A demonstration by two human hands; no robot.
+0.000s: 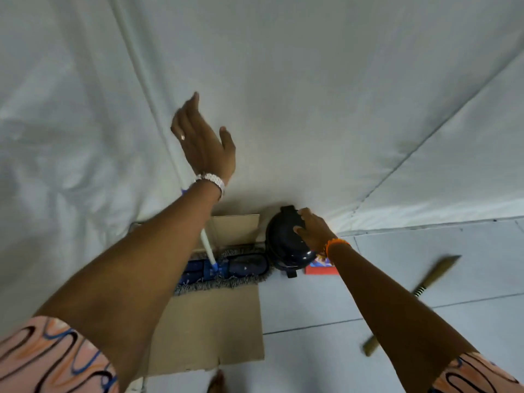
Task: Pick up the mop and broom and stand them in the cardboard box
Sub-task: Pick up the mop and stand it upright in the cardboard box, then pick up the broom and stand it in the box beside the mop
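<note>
Left hand (202, 143): raised, fingers spread, holding nothing, beside the mop pole.
Right hand (313, 229): fingers curled over a dark helmet (286, 242).
Mop (224, 269): head in the cardboard box (209, 321).
Broom (411, 304): flat on the floor, blurred.

Mop (224, 268) stands in cardboard box (209, 324); left hand (204, 143) spread

Both sleeves (54, 355) are short, peachy pink with squiggly black, blue and orange lines all over. Left wrist has a chunky white beaded bracelet (211, 180), there's a ring (183, 136) on one left finger, and the right wrist wears an orange band (336, 243).
</note>
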